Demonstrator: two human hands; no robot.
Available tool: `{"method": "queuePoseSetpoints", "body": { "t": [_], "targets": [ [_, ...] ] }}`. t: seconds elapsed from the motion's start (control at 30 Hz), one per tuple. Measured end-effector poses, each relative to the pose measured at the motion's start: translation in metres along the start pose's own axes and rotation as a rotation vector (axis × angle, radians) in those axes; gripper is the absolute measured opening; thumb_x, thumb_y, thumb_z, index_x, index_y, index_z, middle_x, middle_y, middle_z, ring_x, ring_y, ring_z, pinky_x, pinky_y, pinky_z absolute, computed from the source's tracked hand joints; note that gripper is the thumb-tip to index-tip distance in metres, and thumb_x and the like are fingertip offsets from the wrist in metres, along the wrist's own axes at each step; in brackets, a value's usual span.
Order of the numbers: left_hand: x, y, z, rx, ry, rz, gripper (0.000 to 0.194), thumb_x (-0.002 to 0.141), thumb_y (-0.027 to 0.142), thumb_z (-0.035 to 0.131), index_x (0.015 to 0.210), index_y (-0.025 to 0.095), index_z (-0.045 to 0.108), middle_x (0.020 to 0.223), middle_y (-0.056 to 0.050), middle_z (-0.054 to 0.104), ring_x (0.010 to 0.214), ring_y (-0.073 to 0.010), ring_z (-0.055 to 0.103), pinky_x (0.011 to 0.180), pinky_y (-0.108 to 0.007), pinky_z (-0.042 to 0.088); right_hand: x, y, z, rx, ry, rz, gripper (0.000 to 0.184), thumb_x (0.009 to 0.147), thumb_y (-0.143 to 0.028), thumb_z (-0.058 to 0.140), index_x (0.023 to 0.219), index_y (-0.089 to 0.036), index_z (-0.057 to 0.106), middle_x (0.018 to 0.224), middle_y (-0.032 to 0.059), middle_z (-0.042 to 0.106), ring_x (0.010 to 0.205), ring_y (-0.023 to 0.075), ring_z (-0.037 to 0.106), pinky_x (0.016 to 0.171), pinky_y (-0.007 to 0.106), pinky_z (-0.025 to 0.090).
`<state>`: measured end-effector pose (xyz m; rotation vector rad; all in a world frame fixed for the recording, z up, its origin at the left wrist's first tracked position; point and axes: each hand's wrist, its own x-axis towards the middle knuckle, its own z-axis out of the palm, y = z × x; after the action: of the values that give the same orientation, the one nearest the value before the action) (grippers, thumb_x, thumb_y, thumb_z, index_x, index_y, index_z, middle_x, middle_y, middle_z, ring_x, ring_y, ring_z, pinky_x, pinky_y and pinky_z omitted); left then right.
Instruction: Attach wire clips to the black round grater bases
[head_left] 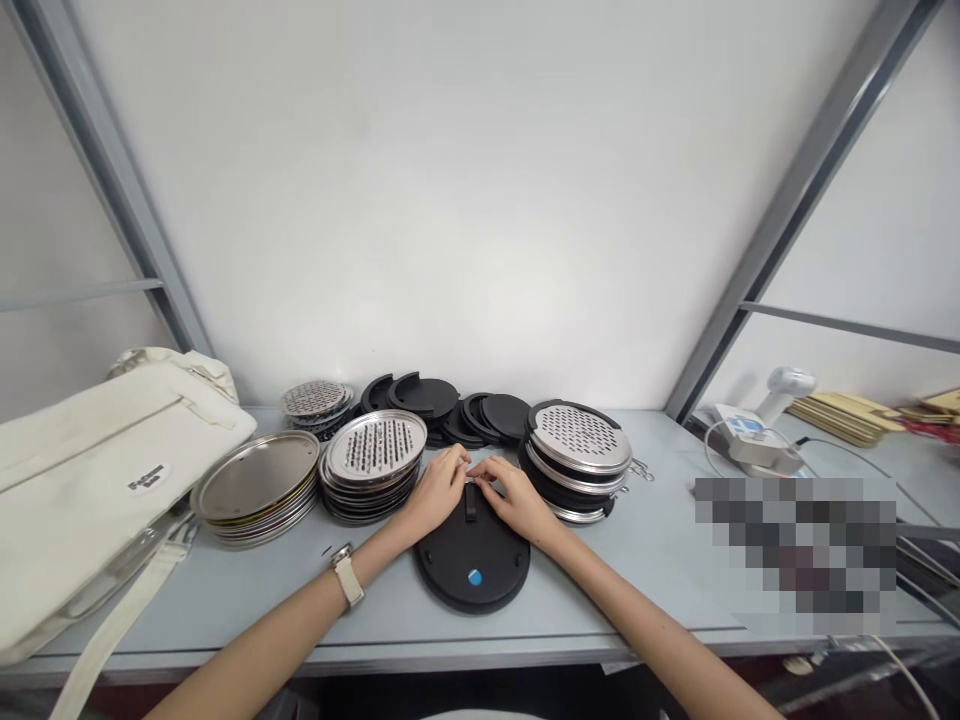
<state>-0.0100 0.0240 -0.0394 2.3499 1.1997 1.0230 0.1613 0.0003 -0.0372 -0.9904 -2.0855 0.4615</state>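
A round black plate (474, 545) lies flat on the bench in front of me, with a raised black strip near its far edge and a blue round sticker near its close edge. My left hand (442, 485) and my right hand (510, 488) meet at that far edge, just beyond the strip. The fingers of both are pinched around something small, perhaps a bit of metal, too tiny to name. To the left of them is a stack of metal grater discs (379, 447). Just right of my right hand stands a pile of grater discs in black rims (581, 440), with wire loops (639, 469) sticking out.
Shiny round metal trays (259, 475) are stacked at left, beside a cream bag (112, 480) with a hanging strap. Black round parts (426, 398) and perforated discs (315, 398) line the wall. A white device (754, 440) with cables and wooden boards (844, 415) are far right.
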Motion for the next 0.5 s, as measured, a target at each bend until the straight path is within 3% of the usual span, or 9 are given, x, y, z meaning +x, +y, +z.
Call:
{"method": "queuePoseSetpoints", "body": {
  "t": [0.5],
  "targets": [
    [0.0010, -0.0090, 0.0046, -0.179, -0.028, -0.130, 0.011, 0.090, 0.020, 0.042, 0.085, 0.020, 0.051, 0.077, 0.001, 0.061, 0.074, -0.0142, 0.060, 0.070, -0.024, 0.046, -0.0011, 0.0040, 0.0028, 0.041, 0.038, 0.025, 0.012, 0.086, -0.012, 0.051, 0.086, -0.019, 0.061, 0.083, 0.0029, 0.060, 0.080, 0.0172, 0.058, 0.076, 0.031, 0.047]
  ]
}}
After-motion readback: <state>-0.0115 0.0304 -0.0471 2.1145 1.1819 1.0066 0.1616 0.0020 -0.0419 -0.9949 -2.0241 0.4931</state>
